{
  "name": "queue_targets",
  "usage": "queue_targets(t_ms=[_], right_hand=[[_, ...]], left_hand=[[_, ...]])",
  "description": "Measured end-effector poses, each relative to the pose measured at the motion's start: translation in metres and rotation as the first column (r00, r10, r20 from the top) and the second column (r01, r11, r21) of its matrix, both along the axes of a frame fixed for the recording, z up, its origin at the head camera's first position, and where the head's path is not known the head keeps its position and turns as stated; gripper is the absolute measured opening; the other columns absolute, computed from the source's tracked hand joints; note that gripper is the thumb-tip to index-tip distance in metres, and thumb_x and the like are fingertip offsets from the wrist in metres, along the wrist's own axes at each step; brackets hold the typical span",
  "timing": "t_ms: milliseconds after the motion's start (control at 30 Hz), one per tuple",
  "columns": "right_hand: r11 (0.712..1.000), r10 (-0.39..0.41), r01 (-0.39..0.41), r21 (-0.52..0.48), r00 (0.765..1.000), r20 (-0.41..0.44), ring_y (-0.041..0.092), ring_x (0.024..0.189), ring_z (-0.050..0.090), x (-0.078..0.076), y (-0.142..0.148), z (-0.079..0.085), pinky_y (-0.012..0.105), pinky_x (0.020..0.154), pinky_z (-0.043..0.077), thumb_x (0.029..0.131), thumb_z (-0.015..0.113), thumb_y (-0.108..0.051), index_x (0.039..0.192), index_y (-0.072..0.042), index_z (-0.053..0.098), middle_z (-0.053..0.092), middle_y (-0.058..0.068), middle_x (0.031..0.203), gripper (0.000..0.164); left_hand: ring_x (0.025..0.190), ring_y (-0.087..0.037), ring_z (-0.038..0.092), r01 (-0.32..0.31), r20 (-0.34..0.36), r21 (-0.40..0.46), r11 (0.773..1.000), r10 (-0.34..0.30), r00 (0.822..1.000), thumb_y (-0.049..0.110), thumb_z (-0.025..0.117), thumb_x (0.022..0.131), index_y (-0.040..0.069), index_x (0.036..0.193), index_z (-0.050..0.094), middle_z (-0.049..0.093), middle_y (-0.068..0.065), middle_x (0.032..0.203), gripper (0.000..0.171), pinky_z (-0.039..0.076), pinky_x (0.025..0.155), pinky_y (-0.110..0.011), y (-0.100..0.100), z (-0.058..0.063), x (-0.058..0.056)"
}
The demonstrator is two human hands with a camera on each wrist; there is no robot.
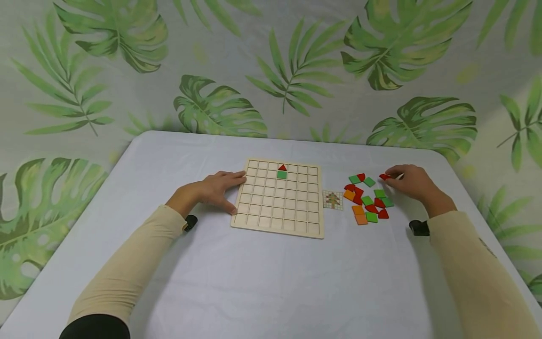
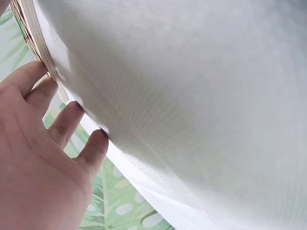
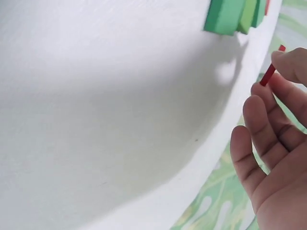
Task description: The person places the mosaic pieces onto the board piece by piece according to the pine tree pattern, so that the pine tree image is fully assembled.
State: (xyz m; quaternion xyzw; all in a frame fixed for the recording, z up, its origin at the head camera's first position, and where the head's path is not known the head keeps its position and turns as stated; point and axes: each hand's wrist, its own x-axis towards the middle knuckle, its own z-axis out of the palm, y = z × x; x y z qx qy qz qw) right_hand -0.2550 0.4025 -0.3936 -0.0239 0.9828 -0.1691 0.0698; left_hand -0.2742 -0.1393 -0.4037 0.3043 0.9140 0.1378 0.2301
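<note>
A square wooden grid board point(image 1: 277, 202) lies on the white table. In its top row sits a red triangle tile point(image 1: 282, 167), with a green square tile point(image 1: 281, 174) right below it. My left hand point(image 1: 211, 190) rests at the board's left edge, fingers spread and touching it; the left wrist view shows the fingertips along the wooden edge point(image 2: 42, 43). Right of the loose tiles, my right hand point(image 1: 412, 182) pinches a red tile point(image 3: 272, 69) between thumb and fingers. Its exact shape is partly hidden by the fingers.
A small card point(image 1: 333, 200) with a tree picture on a grid lies against the board's right side. Beyond it are scattered several loose tiles: green squares point(image 1: 371, 217), orange squares point(image 1: 361, 220) and red pieces point(image 1: 383, 214). A leaf-patterned cloth point(image 1: 296, 70) hangs behind the table.
</note>
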Motion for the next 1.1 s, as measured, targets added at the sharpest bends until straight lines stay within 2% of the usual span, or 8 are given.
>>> queue_targets(t_ms=[300,467,667,833,1100], right_hand=[[0.998,0.05,-0.053,-0.022,0.993,-0.103,0.043,0.1,0.058,-0.005,-0.021,0.012,0.057,0.088,0.051,0.094,0.062,-0.02,0.124,0.005,0.063,0.064,0.029,0.115,0.039],[0.996,0.064,-0.07,-0.048,0.993,-0.104,0.039,0.102,0.057,-0.013,-0.04,0.015,0.055,0.088,0.051,0.094,0.061,-0.019,0.125,0.003,0.064,0.064,0.027,0.118,0.038],[0.992,0.102,-0.11,-0.066,0.988,-0.113,0.034,0.097,0.058,-0.022,-0.066,0.019,0.047,0.082,0.053,0.094,0.062,-0.018,0.122,0.001,0.067,0.065,0.023,0.116,0.034],[0.985,0.145,-0.155,-0.075,0.981,-0.127,0.033,0.094,0.059,-0.026,-0.088,0.024,0.046,0.081,0.053,0.094,0.06,-0.017,0.123,0.0,0.066,0.065,0.022,0.116,0.034],[0.967,0.214,-0.227,-0.114,0.97,-0.119,0.031,0.09,0.058,-0.034,-0.127,0.019,0.041,0.078,0.049,0.094,0.061,-0.016,0.125,-0.002,0.066,0.065,0.02,0.114,0.034]], left_hand=[[0.154,-0.035,0.015,-0.004,0.002,-0.004,1.0,0.004,1.0,0.044,0.079,0.08,0.017,0.159,0.023,0.01,-0.001,0.17,0.101,0.022,0.118,-0.063,0.001,0.002,0.002],[0.154,-0.035,0.014,-0.012,0.002,-0.001,1.0,0.012,1.0,0.044,0.079,0.079,0.018,0.159,0.023,0.01,0.0,0.17,0.101,0.021,0.119,-0.063,0.001,0.002,0.002],[0.154,-0.037,0.014,-0.006,0.002,-0.004,1.0,0.006,1.0,0.043,0.079,0.08,0.016,0.159,0.023,0.01,-0.002,0.17,0.101,0.022,0.119,-0.063,0.001,0.002,0.001],[0.154,-0.037,0.014,-0.007,0.001,-0.01,1.0,0.007,1.0,0.043,0.079,0.08,0.016,0.159,0.023,0.01,-0.002,0.17,0.101,0.021,0.119,-0.063,0.0,0.002,0.001],[0.154,-0.035,0.015,-0.012,0.007,-0.009,1.0,0.012,1.0,0.045,0.079,0.08,0.017,0.159,0.023,0.009,-0.001,0.17,0.101,0.022,0.118,-0.064,0.002,0.004,0.003]])
